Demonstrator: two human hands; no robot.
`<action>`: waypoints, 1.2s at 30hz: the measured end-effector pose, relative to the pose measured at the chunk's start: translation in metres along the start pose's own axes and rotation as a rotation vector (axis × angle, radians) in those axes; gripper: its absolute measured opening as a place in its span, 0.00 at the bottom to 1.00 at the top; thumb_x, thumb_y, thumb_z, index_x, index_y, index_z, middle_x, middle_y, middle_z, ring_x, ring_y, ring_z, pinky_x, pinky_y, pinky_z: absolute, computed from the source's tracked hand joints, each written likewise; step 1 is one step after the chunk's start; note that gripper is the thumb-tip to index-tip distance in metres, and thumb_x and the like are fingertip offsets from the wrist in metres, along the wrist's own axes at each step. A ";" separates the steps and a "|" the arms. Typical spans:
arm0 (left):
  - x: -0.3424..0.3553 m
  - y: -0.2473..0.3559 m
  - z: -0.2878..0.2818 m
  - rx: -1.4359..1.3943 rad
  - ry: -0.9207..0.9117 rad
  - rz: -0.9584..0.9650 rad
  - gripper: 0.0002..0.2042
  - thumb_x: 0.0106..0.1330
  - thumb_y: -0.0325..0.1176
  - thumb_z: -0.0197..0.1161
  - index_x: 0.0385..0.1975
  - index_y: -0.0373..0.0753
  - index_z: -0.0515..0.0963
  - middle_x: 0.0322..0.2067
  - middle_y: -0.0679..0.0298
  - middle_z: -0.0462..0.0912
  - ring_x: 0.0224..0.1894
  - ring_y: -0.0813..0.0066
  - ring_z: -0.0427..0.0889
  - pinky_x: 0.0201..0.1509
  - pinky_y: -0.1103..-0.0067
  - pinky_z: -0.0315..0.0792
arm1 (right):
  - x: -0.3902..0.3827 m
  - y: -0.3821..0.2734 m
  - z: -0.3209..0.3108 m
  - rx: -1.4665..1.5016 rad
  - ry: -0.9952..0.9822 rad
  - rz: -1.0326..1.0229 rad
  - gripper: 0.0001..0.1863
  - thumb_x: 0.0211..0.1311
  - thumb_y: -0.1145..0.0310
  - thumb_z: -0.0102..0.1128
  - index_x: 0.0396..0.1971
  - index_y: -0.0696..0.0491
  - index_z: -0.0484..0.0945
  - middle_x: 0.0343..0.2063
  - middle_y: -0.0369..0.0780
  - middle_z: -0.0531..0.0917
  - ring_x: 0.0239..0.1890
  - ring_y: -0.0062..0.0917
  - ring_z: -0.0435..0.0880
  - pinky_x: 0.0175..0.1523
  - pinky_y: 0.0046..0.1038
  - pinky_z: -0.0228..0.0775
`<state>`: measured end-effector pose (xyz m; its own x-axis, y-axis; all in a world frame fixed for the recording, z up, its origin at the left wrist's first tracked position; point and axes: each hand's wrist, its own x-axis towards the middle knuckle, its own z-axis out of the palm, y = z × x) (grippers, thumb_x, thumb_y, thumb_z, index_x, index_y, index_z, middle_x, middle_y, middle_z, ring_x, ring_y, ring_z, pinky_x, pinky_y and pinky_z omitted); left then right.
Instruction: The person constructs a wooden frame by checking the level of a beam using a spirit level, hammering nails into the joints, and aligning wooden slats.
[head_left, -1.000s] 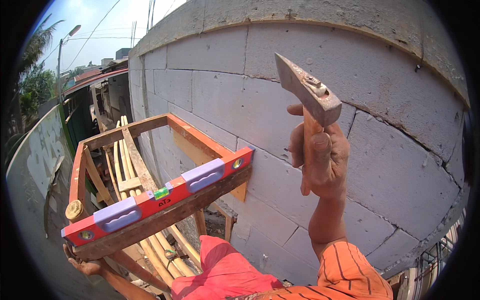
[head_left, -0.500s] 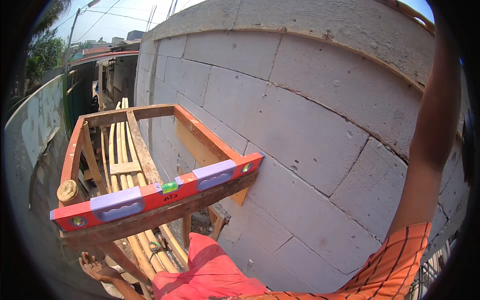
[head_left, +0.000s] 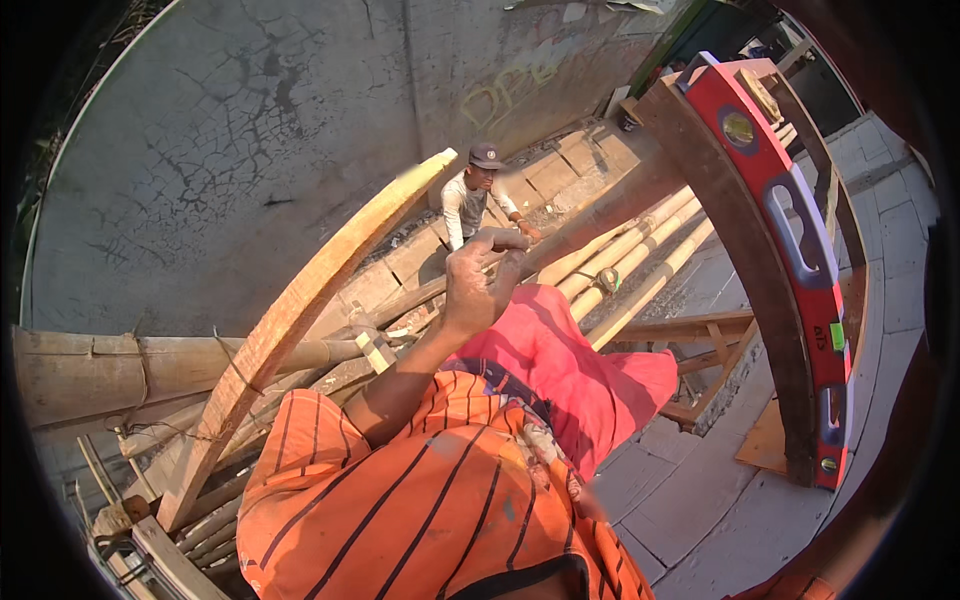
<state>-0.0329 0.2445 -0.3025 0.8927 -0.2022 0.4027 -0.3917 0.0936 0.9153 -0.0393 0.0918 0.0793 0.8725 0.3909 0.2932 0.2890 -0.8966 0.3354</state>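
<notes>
the left hand (head_left: 480,285) is raised in front of the chest. its fingers are loosely curled and the thumb is near the fingertips. it is half open and holds nothing. the right hand is not in view. a dark blur runs along the right rim, and i cannot tell whether it is an arm.

the nearest thing is the plank (head_left: 300,310), just left of the hand and apart from it. it slants from low on the left up to a point level with the fingertips. it lies across a thick pole (head_left: 100,370) that is lashed with wire. more bamboo (head_left: 620,255) slopes away just beyond and right of the hand. a pink cloth (head_left: 570,370) lies under the wrist.

the plank looks long, stiff and fairly heavy, with rough, dry faces that should not slip but may splinter. a grip near its upper end would leave the rest levering hard against the wrist. taking it by the edges nearer the middle, close to where it crosses the pole, looks steadier, and it probably wants both hands.

well to the right of the hand, a red level (head_left: 800,240) lies along a dark board (head_left: 740,270). a grey block wall (head_left: 700,500) is beneath them. far below, beyond the fingers, another person (head_left: 475,200) in a cap stands on the ground.
</notes>
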 end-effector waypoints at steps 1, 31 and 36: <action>0.009 0.038 -0.012 0.069 0.004 0.237 0.06 0.65 0.23 0.56 0.39 0.33 0.76 0.37 0.58 0.82 0.35 0.72 0.81 0.42 0.79 0.75 | 0.001 -0.006 0.001 0.031 0.003 -0.007 0.19 0.69 0.57 0.53 0.43 0.59 0.79 0.29 0.43 0.83 0.28 0.25 0.81 0.36 0.28 0.73; -0.294 0.120 -0.199 0.624 0.523 -0.993 0.22 0.53 0.48 0.68 0.41 0.37 0.80 0.25 0.52 0.83 0.30 0.51 0.82 0.37 0.65 0.74 | 0.065 -0.219 0.219 0.780 -0.332 -0.498 0.37 0.66 0.35 0.43 0.22 0.60 0.76 0.15 0.45 0.74 0.22 0.34 0.72 0.32 0.35 0.65; -0.391 0.096 -0.206 0.986 0.353 -1.003 0.26 0.55 0.56 0.63 0.39 0.37 0.81 0.28 0.51 0.83 0.35 0.50 0.83 0.42 0.62 0.75 | 0.062 -0.217 0.221 0.818 -0.294 -0.496 0.34 0.66 0.38 0.46 0.21 0.59 0.74 0.14 0.44 0.72 0.21 0.33 0.69 0.32 0.34 0.63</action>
<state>-0.3740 0.5331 -0.3730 0.8283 0.4818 -0.2859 0.5582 -0.6660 0.4948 0.0394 0.2649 -0.1735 0.6104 0.7919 0.0168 0.7327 -0.5564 -0.3917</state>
